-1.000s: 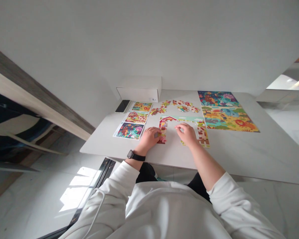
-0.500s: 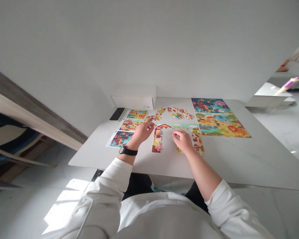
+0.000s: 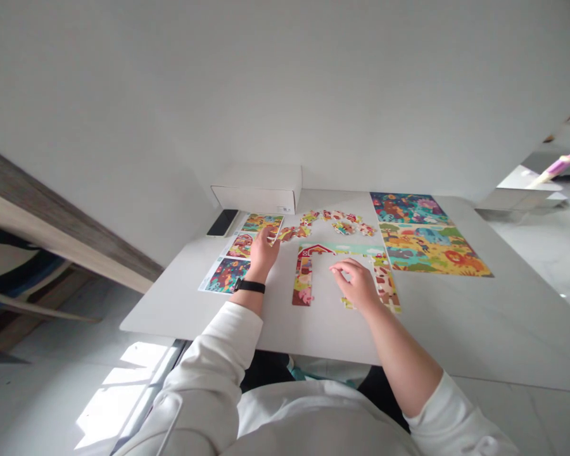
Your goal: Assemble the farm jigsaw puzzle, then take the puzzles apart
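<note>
A partly joined farm puzzle (image 3: 305,273) lies on the white table (image 3: 456,316): a left column, a top strip with a red barn, and a right column. My left hand (image 3: 263,249), a black watch on its wrist, reaches over the picture cards (image 3: 228,273) with its fingertips at the loose pieces (image 3: 292,232); I cannot see whether it holds one. My right hand (image 3: 358,284) rests inside the puzzle frame, fingers curled in a pinch; what they hold, if anything, is too small to see. More loose pieces (image 3: 344,221) lie beyond the frame.
A finished colourful puzzle (image 3: 425,237) lies at the right. A white box (image 3: 259,188) stands against the wall at the back, with a black phone (image 3: 222,223) beside it. A wooden ledge runs along the left.
My left hand left the puzzle's left column and reached back and left to the loose pieces by the cards. My right hand stayed about where it was. The camera shifted.
</note>
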`<state>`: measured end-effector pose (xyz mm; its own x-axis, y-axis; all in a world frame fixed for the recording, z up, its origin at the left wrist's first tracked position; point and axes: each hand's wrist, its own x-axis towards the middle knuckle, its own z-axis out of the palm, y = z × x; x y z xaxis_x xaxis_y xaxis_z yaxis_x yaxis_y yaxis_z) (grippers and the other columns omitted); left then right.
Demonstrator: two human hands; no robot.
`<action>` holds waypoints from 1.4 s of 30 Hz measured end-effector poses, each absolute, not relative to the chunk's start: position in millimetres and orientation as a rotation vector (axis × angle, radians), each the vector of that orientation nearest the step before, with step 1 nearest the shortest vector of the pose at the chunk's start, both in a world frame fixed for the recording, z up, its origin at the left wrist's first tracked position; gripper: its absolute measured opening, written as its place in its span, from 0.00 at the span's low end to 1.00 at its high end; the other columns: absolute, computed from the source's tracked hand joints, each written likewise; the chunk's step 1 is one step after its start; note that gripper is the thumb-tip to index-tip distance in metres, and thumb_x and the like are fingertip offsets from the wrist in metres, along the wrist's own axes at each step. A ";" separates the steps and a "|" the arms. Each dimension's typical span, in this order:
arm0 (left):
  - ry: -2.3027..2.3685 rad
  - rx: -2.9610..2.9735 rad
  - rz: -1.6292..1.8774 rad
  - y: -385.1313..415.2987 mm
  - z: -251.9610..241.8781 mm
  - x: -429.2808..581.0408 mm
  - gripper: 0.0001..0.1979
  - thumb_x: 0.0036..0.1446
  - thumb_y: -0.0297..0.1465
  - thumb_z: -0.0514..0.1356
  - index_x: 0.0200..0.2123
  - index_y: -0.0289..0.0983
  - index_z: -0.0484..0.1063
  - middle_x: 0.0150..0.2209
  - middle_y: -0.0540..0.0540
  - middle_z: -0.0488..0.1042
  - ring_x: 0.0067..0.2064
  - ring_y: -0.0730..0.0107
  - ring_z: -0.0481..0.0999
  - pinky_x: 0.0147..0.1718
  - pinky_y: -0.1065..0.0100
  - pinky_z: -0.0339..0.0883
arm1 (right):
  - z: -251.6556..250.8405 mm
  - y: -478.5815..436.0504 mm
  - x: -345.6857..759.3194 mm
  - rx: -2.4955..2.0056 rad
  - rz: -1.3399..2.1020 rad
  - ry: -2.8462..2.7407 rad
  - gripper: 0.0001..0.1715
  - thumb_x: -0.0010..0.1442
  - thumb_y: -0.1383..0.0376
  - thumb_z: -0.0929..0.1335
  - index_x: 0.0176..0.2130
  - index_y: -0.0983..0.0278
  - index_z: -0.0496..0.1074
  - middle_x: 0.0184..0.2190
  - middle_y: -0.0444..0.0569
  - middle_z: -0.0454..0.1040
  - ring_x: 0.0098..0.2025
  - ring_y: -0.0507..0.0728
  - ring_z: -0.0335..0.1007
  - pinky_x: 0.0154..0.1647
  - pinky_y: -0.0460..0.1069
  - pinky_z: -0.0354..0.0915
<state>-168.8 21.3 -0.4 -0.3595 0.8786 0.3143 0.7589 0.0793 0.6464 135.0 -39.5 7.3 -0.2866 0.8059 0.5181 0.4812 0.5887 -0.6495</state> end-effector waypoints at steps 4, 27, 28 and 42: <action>2.283 1.813 1.013 22.7 -2.9 -168.4 0.23 0.63 0.30 0.63 0.62 0.41 0.74 0.59 0.38 0.78 0.60 0.48 0.76 0.62 0.51 0.67 | 12.6 -44.9 134.4 -0.987 0.449 -1.955 0.11 0.69 0.66 0.68 0.40 0.56 0.81 0.40 0.49 0.83 0.42 0.60 0.80 0.48 0.54 0.74; 2.168 2.004 0.895 21.3 -19.5 -165.1 0.09 0.58 0.32 0.73 0.40 0.39 0.79 0.44 0.39 0.81 0.55 0.47 0.74 0.69 0.33 0.50 | 3.7 -26.8 142.3 -1.225 0.583 -1.559 0.14 0.67 0.56 0.67 0.37 0.59 0.81 0.39 0.51 0.83 0.38 0.59 0.75 0.40 0.53 0.70; 2.154 1.995 0.919 21.5 -19.6 -164.8 0.11 0.57 0.30 0.73 0.42 0.38 0.78 0.44 0.40 0.80 0.54 0.48 0.74 0.68 0.34 0.53 | 2.5 -25.7 142.4 -1.228 0.596 -1.543 0.15 0.67 0.55 0.67 0.37 0.59 0.81 0.38 0.51 0.83 0.37 0.59 0.75 0.39 0.53 0.69; 1.595 1.752 1.345 -4.3 2.5 -137.9 0.14 0.58 0.30 0.70 0.48 0.40 0.77 0.53 0.43 0.79 0.38 0.72 0.79 0.43 0.67 0.76 | -7.6 -18.0 140.3 -1.232 0.698 -1.546 0.20 0.67 0.50 0.68 0.49 0.59 0.79 0.40 0.50 0.82 0.37 0.59 0.75 0.41 0.52 0.70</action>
<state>-137.9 -4.3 2.5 -0.1229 0.9207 0.3704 0.5207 -0.2579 0.8139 140.3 -18.0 -7.6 0.0165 0.9388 0.3440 0.3630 0.3150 -0.8769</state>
